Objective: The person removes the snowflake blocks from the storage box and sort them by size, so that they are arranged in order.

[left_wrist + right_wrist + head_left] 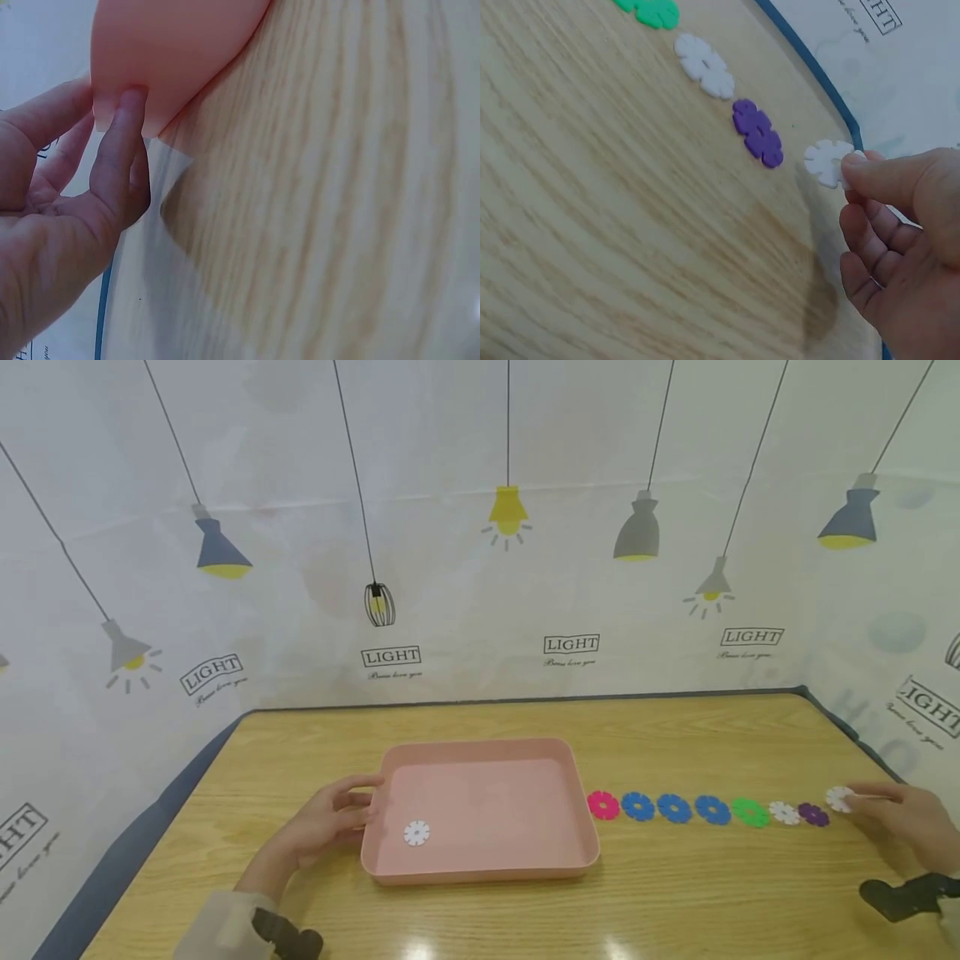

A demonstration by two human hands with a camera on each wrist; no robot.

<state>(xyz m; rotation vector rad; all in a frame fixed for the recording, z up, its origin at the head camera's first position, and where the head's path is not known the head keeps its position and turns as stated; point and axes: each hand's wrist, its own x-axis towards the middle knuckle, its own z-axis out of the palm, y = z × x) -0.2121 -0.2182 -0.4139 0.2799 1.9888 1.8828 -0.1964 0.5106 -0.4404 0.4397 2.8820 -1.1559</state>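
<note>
In the head view, a pink tray (480, 875) lies on the table with one white flower-shaped disc (417, 833) inside. My left hand (330, 818) is at the tray's left end; close up, the thumb (129, 105) presses the outer wall and another finger reaches to its edge, gripping it. My right hand (911, 822) pinches a white flower-shaped disc (826, 163) between thumb and fingertips, slightly above the table. Just left of it lies a purple disc (757, 133), at the end of a row that runs back to the tray.
Along the row are a magenta disc (603, 805), several blue ones including this blue disc (674, 808), a green disc (750, 812) and a white disc (784, 812). A printed white curtain (465, 593) surrounds the wooden table (675, 902) at back and sides.
</note>
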